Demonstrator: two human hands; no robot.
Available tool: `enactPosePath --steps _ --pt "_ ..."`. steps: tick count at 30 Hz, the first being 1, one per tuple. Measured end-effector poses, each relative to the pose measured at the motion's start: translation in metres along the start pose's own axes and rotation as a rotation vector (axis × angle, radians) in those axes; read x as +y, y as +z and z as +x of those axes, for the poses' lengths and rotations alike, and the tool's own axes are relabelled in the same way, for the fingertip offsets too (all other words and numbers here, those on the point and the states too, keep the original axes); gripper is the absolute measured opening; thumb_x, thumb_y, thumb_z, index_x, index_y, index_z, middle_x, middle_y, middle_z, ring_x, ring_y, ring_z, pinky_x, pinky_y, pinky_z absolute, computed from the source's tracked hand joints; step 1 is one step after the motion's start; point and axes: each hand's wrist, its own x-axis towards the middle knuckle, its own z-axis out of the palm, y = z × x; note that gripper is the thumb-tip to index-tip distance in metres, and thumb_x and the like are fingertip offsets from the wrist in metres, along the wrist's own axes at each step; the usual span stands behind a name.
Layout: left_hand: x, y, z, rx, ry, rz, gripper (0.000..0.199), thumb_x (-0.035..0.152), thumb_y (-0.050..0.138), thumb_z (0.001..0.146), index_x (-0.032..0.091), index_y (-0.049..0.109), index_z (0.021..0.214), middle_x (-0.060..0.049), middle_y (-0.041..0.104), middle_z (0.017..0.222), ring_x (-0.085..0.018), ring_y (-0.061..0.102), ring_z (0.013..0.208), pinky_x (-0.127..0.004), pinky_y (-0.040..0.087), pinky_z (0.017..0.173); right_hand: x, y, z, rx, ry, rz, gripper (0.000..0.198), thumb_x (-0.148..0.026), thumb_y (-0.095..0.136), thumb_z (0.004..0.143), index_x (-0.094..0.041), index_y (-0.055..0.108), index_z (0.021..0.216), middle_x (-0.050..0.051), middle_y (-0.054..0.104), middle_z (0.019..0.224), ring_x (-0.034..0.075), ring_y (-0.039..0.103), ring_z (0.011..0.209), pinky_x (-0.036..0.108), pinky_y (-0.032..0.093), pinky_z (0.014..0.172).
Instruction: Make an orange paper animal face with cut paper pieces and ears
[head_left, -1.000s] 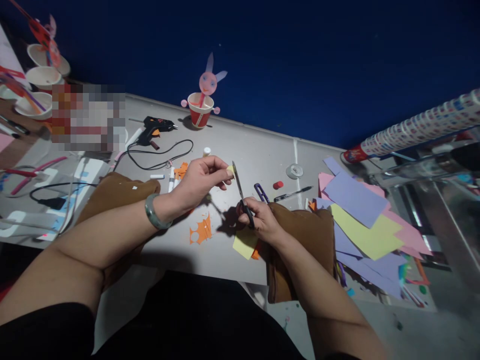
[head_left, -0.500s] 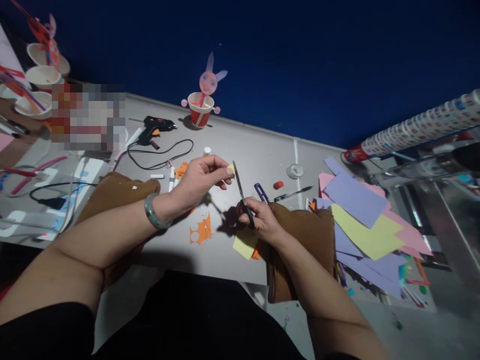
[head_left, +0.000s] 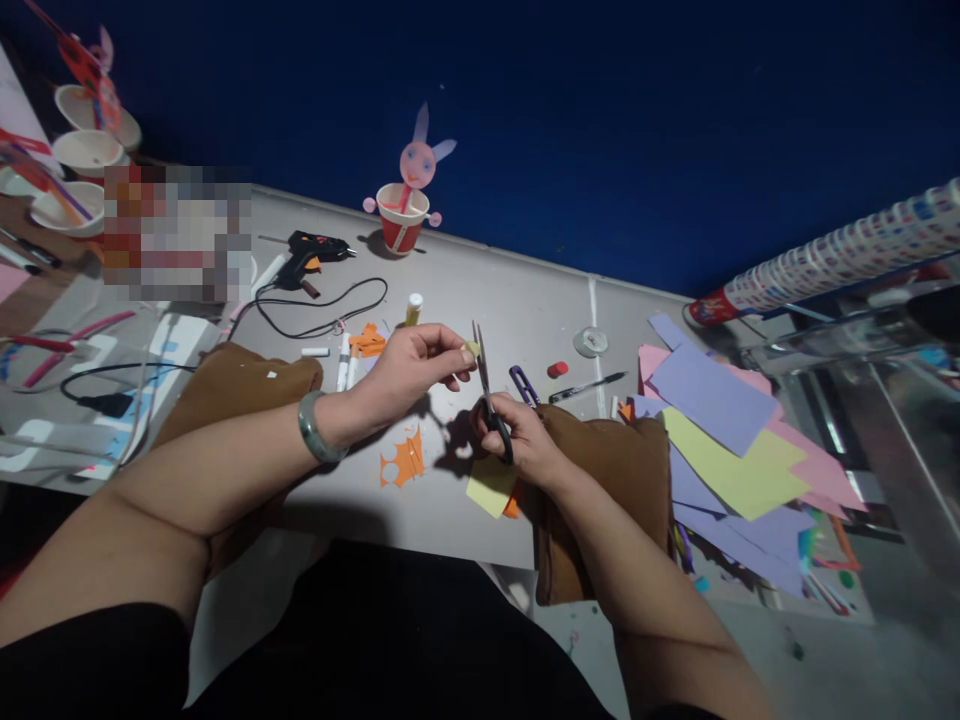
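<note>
While the paper scrap (head_left: 474, 347) is yellow, the scissors (head_left: 484, 376) are black-handled.

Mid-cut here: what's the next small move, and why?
I'd probably feed the edge of the small yellow piece into the scissors: the left hand pinches it close beside them, their tips look parted, and the right hand grips them ready to close.

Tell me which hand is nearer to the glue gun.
Left. The left hand, pinching a yellow paper piece, is to the right of the glue gun and closer to the person's body; the right hand, holding scissors, is farther away in that direction.
</note>
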Motion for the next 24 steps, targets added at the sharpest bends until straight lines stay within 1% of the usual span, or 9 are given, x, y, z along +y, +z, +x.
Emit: enactPosePath --steps 5,12,17,24 --pt "-0.0013 0.0021 -0.0010 -0.013 -0.023 -0.013 0.013 0.022 0.074 0.079 0.015 0.065 0.075 -0.001 0.068 0.067 -0.008 0.061 0.061 -0.022 0.052 0.061 0.0010 0.0009 0.0000 0.022 0.025 -0.006 0.061 -0.081 0.057 0.080 -0.022 0.050 0.066 0.000 0.054 0.066 0.017 0.047 0.069 0.032 0.038 0.067" --pt "-0.0013 0.0021 -0.0012 -0.022 -0.024 0.009 0.014 0.024 0.074 0.079 0.015 0.064 0.075 -0.001 0.067 0.067 -0.008 0.061 0.060 -0.023 0.051 0.061 -0.0008 0.0003 0.0015 0.024 0.069 0.024 0.064 -0.084 0.060 0.075 -0.022 0.050 0.063 0.000 0.053 0.063 0.018 0.047 0.070 0.032 0.038 0.069" --pt "-0.0013 0.0024 -0.0015 -0.025 -0.021 0.013 0.014 0.023 0.074 0.079 0.015 0.064 0.074 -0.001 0.067 0.067 -0.008 0.061 0.061 -0.022 0.051 0.061 -0.0002 0.0002 0.0009 0.029 0.064 0.028 0.061 -0.080 0.062 0.077 -0.022 0.051 0.064 0.000 0.053 0.064 0.018 0.048 0.071 0.032 0.038 0.068" --pt "0.0012 0.0026 -0.0026 -0.029 -0.020 0.003 0.014 0.022 0.074 0.078 0.015 0.064 0.073 0.000 0.067 0.066 -0.008 0.061 0.060 -0.022 0.052 0.061 0.0007 0.0003 0.0009 0.028 0.045 0.018 0.062 -0.082 0.060 0.077 -0.021 0.051 0.065 0.001 0.056 0.065 0.017 0.048 0.069 0.032 0.038 0.068"
